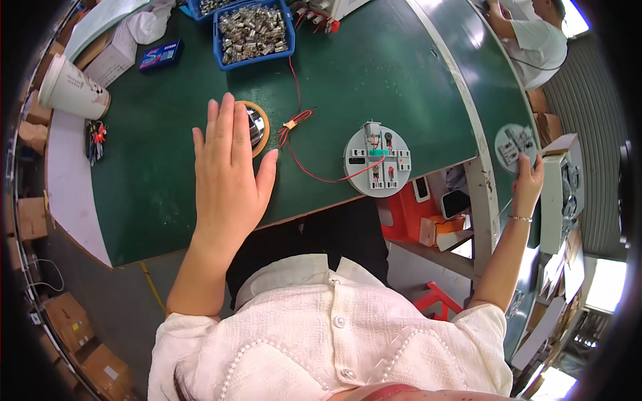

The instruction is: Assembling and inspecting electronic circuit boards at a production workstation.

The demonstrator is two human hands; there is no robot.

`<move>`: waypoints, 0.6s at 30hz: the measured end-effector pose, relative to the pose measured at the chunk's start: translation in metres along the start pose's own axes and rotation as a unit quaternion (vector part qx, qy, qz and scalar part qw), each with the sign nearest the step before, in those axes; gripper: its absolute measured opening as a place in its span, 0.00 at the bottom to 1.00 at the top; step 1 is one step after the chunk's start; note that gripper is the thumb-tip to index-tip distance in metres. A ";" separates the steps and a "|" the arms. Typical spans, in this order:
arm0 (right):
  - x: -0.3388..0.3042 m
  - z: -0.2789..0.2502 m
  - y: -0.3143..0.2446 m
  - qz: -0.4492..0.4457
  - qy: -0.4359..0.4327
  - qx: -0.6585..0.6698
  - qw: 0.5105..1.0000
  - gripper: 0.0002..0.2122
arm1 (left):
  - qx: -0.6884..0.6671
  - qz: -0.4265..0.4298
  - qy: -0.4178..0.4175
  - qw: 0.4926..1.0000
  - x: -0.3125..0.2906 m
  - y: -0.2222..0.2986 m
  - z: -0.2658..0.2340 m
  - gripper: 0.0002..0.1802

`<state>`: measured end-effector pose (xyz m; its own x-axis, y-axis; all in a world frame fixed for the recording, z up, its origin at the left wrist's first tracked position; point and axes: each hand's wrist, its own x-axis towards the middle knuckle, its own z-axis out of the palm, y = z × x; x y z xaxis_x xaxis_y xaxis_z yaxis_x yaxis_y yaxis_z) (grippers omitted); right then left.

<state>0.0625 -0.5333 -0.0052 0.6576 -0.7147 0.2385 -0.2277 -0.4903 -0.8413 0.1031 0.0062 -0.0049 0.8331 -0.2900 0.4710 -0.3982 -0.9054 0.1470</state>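
Note:
My left hand [227, 170] lies flat and open on the green mat, fingers together, covering part of a round orange-rimmed dish with a shiny metal piece [257, 127]. My right hand [528, 180] reaches far out to the right and grips a grey round plate [513, 144] on the neighbouring green belt. Another grey round plate with small fitted parts [378, 160] rests at the near edge of my table, with a red wire [301, 144] running from it up toward the back.
A blue bin of small metal parts [253, 32] stands at the back, a second blue bin behind it. A paper cup [70, 87] lies at the left, near a white box and a small blue box [160, 55]. Another person [535, 37] works at the top right.

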 end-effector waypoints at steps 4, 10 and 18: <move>0.073 -0.051 0.099 0.189 -0.093 -0.204 0.956 0.25 | 0.032 -0.017 -0.030 0.999 -0.006 -0.004 0.002 0.41; 0.009 -0.005 0.048 -0.182 0.096 -0.488 0.848 0.21 | -0.040 -0.029 0.007 0.999 -0.003 0.007 0.003 0.39; -0.137 0.124 -0.130 -0.417 -0.342 -0.008 0.842 0.17 | -0.260 0.242 -0.026 0.935 -0.035 0.079 0.018 0.36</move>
<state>0.0907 -0.3096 0.0113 0.8518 0.3341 0.4035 0.5127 -0.6898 -0.5112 0.0496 -0.0611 -0.0255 0.5202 -0.6531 0.5503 -0.8541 -0.3963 0.3369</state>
